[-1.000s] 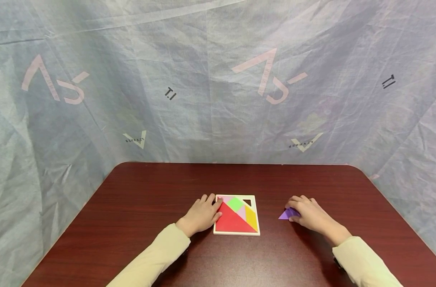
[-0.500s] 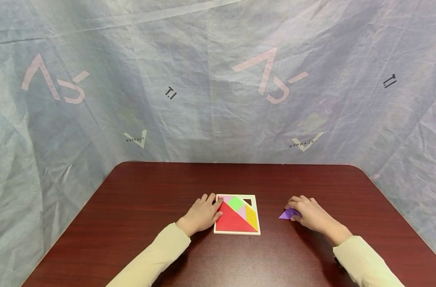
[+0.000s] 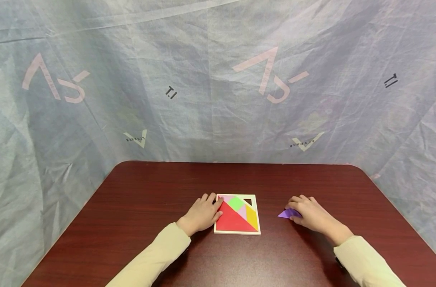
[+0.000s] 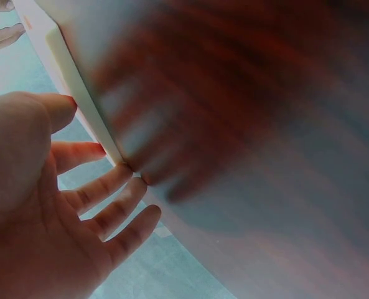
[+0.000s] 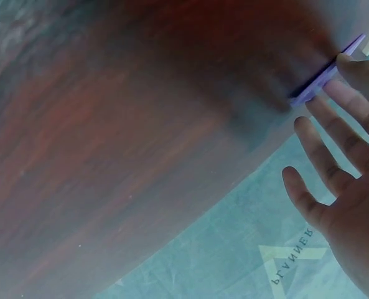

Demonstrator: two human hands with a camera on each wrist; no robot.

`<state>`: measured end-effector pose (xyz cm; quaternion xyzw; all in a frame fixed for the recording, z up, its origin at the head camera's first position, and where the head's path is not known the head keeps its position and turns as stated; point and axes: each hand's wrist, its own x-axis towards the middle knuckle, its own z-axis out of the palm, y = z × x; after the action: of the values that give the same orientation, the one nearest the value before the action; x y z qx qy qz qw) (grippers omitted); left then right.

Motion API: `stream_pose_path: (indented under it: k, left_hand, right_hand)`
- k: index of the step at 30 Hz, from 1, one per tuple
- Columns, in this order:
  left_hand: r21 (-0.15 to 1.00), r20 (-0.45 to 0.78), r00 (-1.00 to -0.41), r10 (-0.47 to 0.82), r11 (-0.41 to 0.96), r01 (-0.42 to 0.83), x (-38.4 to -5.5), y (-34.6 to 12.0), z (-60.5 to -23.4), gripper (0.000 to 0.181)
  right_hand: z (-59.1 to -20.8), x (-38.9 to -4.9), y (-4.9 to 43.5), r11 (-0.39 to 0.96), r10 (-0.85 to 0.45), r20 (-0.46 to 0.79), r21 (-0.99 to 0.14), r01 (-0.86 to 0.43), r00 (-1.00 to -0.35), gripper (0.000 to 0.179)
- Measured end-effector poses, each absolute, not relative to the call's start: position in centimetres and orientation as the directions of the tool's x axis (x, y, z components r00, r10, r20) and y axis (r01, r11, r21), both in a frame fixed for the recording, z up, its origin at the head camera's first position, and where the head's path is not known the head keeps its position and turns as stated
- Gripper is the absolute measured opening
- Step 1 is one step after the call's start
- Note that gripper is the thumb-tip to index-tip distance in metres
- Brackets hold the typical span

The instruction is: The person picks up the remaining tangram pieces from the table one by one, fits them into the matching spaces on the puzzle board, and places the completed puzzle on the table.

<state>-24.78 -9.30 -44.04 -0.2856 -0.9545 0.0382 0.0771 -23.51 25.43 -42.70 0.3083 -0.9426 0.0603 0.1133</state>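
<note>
A square tangram tray [image 3: 236, 232] with a pale rim lies flat mid-table. Inside it are red pieces [image 3: 234, 220], a green square [image 3: 236, 203], pink pieces [image 3: 242, 211] and a yellow parallelogram [image 3: 252, 218]. Dark tabletop colour shows through a triangular gap at its far right corner. My left hand [image 3: 201, 214] rests against the tray's left side, fingers spread and nearly straight, with fingertips along the edge in the left wrist view. Right of the tray, my right hand [image 3: 311, 214] pinches a purple triangle [image 3: 284, 214] between thumb and fingers; the hand hides part of it.
The dark red wooden table [image 3: 160, 179] has rounded far corners. Behind and beside it hangs a grey printed cloth [image 3: 211, 99]. Bare tabletop lies between the tray and my right hand.
The purple triangle has tipped slightly in my right hand, its pointed end a little farther from me. My left hand and the tray stay where they were.
</note>
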Motion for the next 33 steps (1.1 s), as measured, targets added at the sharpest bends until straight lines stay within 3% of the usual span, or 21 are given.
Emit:
stream_pose_path:
  k: [15,33]
  left_hand:
    - [-0.116,0.129,-0.822,0.554,0.832,0.542,-24.71,-9.33,-43.96,0.044]
    - [-0.115,0.126,-0.824,0.553,0.833,0.541,-24.77,-9.32,-44.00,0.045]
  right_hand:
    - [-42.97,-23.51,25.18,0.795,-0.571,0.317,-0.016,-0.606,-0.757,0.013]
    - [-42.85,-23.81,25.48,0.780,-0.597,0.296,0.000,-0.625,-0.745,0.021]
